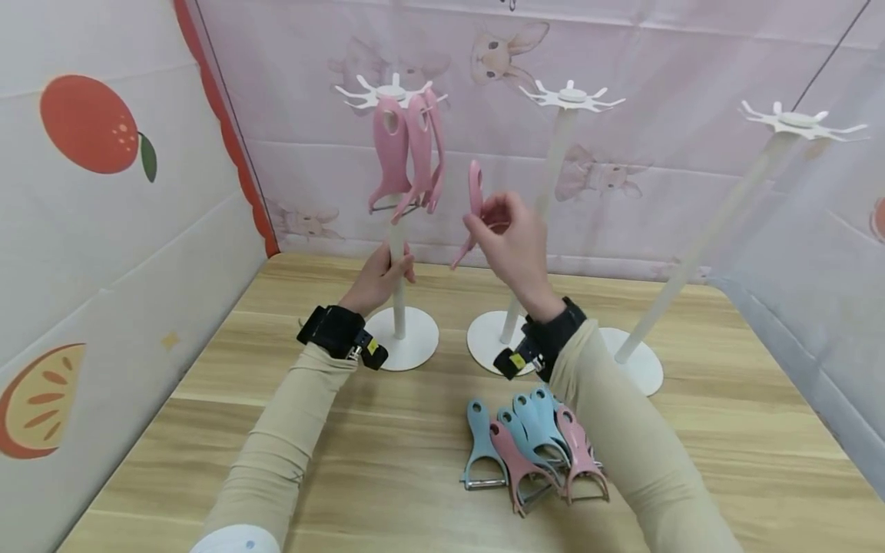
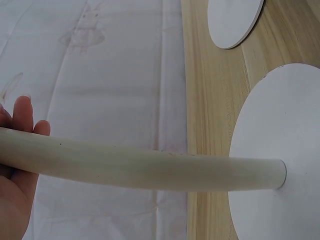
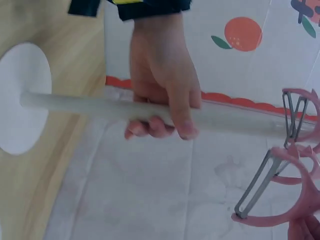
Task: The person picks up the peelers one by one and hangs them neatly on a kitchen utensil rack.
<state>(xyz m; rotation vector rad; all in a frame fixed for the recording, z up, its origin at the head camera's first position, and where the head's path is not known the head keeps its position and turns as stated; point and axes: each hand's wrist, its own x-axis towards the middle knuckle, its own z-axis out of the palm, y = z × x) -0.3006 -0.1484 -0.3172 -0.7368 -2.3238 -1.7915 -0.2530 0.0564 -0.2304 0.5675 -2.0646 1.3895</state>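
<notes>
Wood-grain table [image 1: 373, 484]: carried three white rack stands [image 1: 555, 157].
Leftmost stand [image 1: 399, 307]: its top stood toward 11 o'clock from the head view's centre.
Peeler pile [image 1: 527, 426]: blue and pink, lay on the table at 5 o'clock.
Hanging pink peelers [image 1: 392, 157]: hung from the leftmost stand's arms.
Left hand [image 1: 376, 280]: gripped that stand's pole.
Right hand [image 1: 515, 242]: pinched the single peeler [image 1: 475, 188].
Single peeler: pink, handle-up at 1 o'clock, apart from the hanging ones.

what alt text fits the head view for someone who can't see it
A person's right hand holds a pink peeler near a white stand, which the left hand grips and from which more pink peelers hang. Two other white stands are to the right, and blue and pink peelers lie heaped on a wooden table.
</notes>
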